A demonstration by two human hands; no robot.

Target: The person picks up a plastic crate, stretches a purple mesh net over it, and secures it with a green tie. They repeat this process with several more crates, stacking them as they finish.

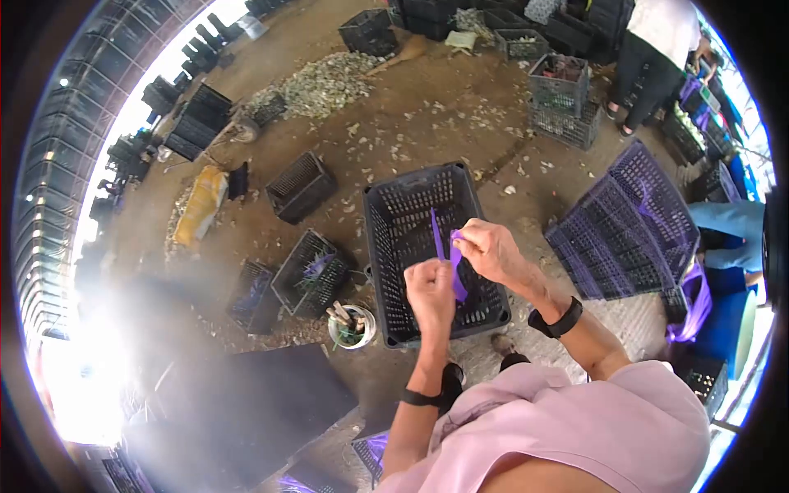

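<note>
Hands over black plastic crate [403,246] on dirt floor [427,123]. Left hand [429,294] fingers closed around purple strip [457,271]; right hand [486,248] fingers pinch its upper end. Small pot [352,326] stands just beside crate.

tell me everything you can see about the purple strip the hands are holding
The purple strip is a thin, flat band that looks like plastic or ribbon, bright violet. Both hands pinch it: the right hand grips its upper end, the left hand closes on it lower down, and it runs between them. A separate narrow purple piece rises just to its left. It is held above the open dark plastic crate on the dirt floor. Its full length is hidden by the fingers.
</note>
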